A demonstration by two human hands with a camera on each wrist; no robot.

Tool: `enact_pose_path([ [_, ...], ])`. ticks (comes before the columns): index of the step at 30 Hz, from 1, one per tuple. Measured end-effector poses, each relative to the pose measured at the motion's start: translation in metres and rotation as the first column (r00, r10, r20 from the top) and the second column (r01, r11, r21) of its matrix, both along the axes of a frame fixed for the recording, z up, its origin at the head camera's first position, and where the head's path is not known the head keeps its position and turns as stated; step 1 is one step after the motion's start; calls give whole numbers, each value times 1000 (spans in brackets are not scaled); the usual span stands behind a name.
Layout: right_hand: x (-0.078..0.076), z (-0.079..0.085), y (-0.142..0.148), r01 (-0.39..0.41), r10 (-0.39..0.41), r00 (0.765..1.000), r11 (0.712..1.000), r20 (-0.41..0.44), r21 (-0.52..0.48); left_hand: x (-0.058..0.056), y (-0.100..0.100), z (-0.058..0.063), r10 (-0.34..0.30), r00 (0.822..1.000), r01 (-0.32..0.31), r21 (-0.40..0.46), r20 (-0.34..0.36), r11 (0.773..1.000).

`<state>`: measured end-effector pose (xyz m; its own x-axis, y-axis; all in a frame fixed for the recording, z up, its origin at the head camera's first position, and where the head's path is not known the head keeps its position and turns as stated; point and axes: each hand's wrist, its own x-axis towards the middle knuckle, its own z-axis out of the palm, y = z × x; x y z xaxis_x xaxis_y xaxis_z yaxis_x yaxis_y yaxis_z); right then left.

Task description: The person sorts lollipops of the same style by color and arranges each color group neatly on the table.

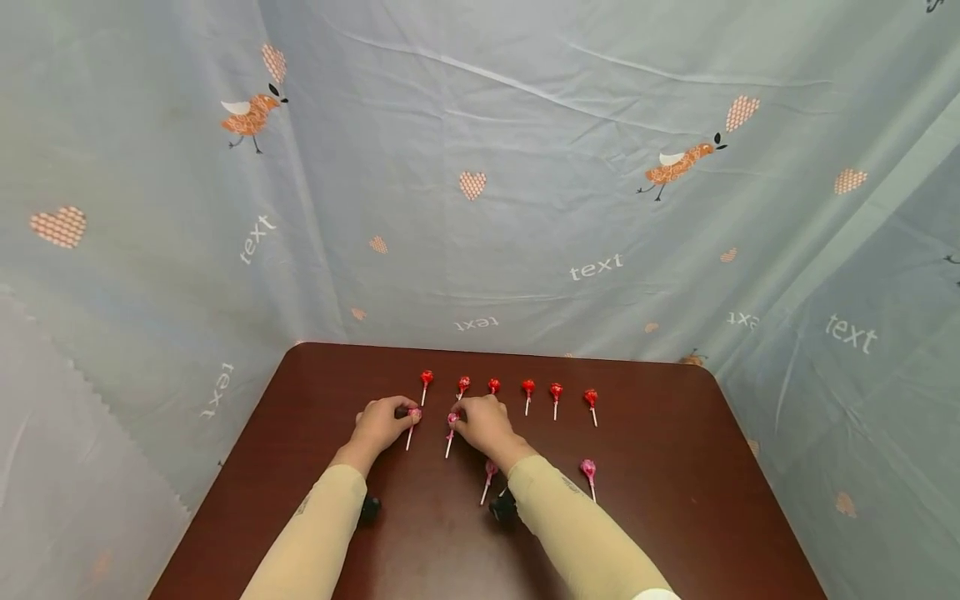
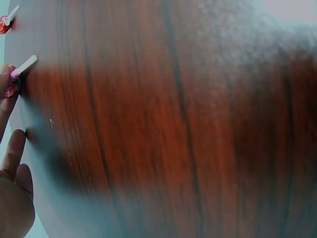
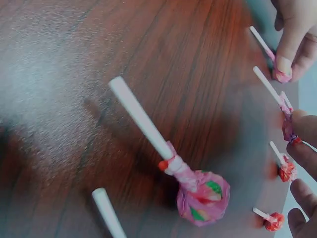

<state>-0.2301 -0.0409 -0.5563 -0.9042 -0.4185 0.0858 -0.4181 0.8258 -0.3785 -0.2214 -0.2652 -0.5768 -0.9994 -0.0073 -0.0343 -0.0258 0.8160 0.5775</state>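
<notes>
My left hand (image 1: 381, 423) pinches a pink-wrapped lollipop (image 1: 415, 413) by its round head, the white stick pointing toward me. In the left wrist view the same pink lollipop (image 2: 12, 85) sits at the left edge between thumb and finger. Just to the right, my right hand (image 1: 486, 423) holds a second pink lollipop (image 1: 452, 419) by the head, its stick also toward me. The right wrist view shows both held lollipops near the tabletop, with thumb and fingertips on the wrapper (image 3: 288, 130) of the second.
Several red lollipops (image 1: 528, 387) form a row along the far part of the brown table (image 1: 660, 467). Two more pink lollipops lie nearer me, one beside my right forearm (image 1: 491, 469) and one farther right (image 1: 588, 469). A patterned curtain (image 1: 480, 250) hangs behind the table.
</notes>
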Motion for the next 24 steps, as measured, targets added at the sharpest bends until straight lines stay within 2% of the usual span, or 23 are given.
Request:
enact_pose_path([
  [9,-4,-6,-12,6,-6,1000,999,19,35,1,-1,-2,11,1000,-11,7,0,1000],
  [18,-3,-17,-11,-3,2,1000,999,12,45,1,1,-7,27,999,-26,43,-20,999],
  [24,-2,-16,-12,-16,16,1000,999,3,46,1,0,-5,23,1000,-22,59,-16,998],
])
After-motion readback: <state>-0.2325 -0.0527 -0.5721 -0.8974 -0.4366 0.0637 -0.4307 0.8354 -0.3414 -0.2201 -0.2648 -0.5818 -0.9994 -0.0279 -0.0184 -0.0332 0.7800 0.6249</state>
